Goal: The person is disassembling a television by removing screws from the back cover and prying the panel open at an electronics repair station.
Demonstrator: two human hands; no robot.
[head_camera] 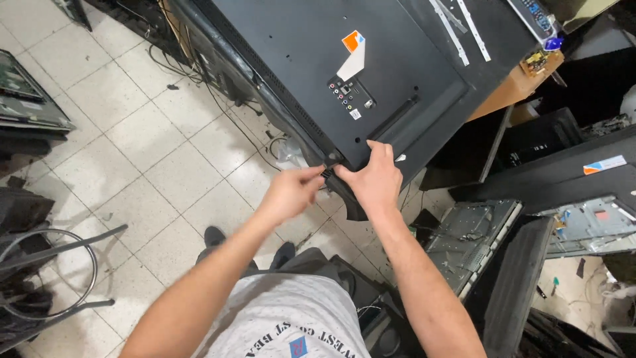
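Both hands meet at the television's (371,73) near corner: left hand (289,193) pinches a small black piece (325,173), right hand (374,179) clamps the edge (back panel up).

The wooden worktop (513,89) carries a large black television (344,66) lying face down — two pale strips (464,26) and a small circuit board (540,61) beside it.
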